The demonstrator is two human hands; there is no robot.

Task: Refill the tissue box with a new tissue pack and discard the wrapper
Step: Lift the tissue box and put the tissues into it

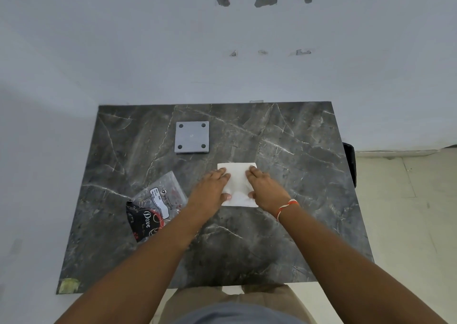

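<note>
A white stack of tissues (238, 185) lies on the dark marble table (296, 175), near its middle. My left hand (212, 187) grips the stack's left side and my right hand (265, 187) grips its right side, thumbs on the near part. The empty plastic wrapper (154, 206), clear with black and red print, lies flat to the left of my left hand. A grey square plate with four holes (192, 137), possibly part of the tissue box, sits further back on the table.
A white wall stands right behind the table. A black bin bag (350, 163) shows past the table's right edge, over a pale tiled floor (408, 212). A yellowish patch (69, 285) marks the table's near left corner.
</note>
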